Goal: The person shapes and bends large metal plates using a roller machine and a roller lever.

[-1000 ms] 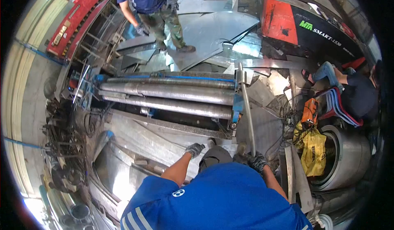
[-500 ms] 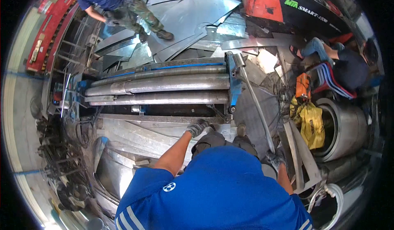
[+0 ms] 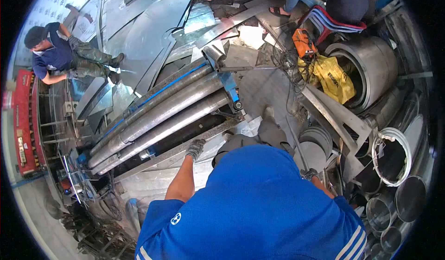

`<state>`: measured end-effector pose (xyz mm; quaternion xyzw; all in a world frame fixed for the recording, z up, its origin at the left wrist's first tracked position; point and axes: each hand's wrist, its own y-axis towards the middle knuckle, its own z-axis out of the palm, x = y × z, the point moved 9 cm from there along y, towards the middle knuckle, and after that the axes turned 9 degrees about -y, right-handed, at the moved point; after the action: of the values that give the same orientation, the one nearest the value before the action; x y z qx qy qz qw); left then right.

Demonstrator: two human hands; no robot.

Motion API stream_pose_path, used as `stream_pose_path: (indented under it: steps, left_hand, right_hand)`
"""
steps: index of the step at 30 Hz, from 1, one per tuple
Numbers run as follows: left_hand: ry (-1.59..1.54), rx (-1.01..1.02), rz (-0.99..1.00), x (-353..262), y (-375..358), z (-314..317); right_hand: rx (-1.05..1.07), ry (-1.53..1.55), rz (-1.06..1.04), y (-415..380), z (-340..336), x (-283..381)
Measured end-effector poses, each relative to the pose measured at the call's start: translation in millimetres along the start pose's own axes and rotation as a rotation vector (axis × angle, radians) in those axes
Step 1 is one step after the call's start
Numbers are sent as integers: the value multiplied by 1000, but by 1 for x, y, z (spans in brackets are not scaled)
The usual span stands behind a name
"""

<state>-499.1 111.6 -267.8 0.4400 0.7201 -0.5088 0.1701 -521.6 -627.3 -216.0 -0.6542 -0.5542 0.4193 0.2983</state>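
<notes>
My left hand [image 3: 195, 149], in a grey patterned work glove, is beside the front beam of a roller machine [image 3: 171, 109], its fingers loosely stretched and nothing visible in them. The machine has long steel rollers and blue end frames. Low at my right side, my gloved right hand [image 3: 309, 174] is closed around the near end of a long, thin metal bar [image 3: 297, 143]. That bar slants forward over the dark floor plate, its far end apart from the machine.
A co-worker [image 3: 58, 56] stands at the left behind the machine, near large metal sheets [image 3: 143, 37]. Another person [image 3: 345, 0] sits on stacked chairs [image 3: 327, 21]. At right are a yellow bag [image 3: 331, 79], a steel cylinder [image 3: 378, 63], cut plates [image 3: 333, 116], cables and a white coil [image 3: 406, 160].
My view has turned right, so the machine now slants. The bar's far end has come away from the machine's end and dropped lower. My left hand has moved left along the front beam.
</notes>
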Motion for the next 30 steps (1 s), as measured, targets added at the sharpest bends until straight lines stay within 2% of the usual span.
stream_pose_path:
  steps: [3,4,7,8,10,11,12,13,15,16,17,19,20,22,23,25,28,30]
  left_hand:
    - [-54,-57,116,-50,12,0]
    - [-41,-105,185,-94,6,-9]
    - [3,-116,47,-98,35,-4]
    - [32,-205,106,-96,57,-5]
    - [340,-139,40,-107,108,-7]
    - [675,-335,358,-136,115,-13]
    - [148,-387,86,-180,125,-43]
    - [-403,-576,-115,-242,118,-72]
    - [-359,-759,173,-333,140,-117]
    - [-496,-805,179,-372,153,-131]
    - [-375,-902,201,-395,169,-142]
    - [46,-906,-94,-427,194,-149]
    - [27,-916,-109,-419,211,-148]
    - [128,-898,-279,-390,233,-149]
    - [110,-913,-281,-400,230,-155]
    - [16,-931,-326,-417,211,-155]
    - [22,-995,-291,-418,208,-151]
    - [-60,-1040,-306,-428,201,-151]
  right_hand:
    - [-14,62,-72,-6,-13,10]
    - [-20,74,-97,-3,-21,12]
    - [-50,104,-170,19,-63,18]
    - [-67,114,-198,29,-82,20]
    - [-116,128,-260,52,-127,24]
    - [-152,131,-294,69,-157,25]
    - [-180,131,-330,84,-188,27]
    - [-218,122,-365,101,-221,29]
    - [-280,131,-412,127,-285,28]
    - [-286,178,-403,135,-312,25]
    - [-261,283,-383,142,-338,17]
    - [-123,679,-243,154,-377,-7]
    - [-79,850,-164,160,-392,-22]
    - [-52,1081,-36,166,-420,-45]
    - [-56,1070,-61,209,-410,-68]
    - [-5,1060,19,218,-424,-83]
    - [111,981,97,225,-425,-80]
    - [109,1006,27,231,-431,-64]
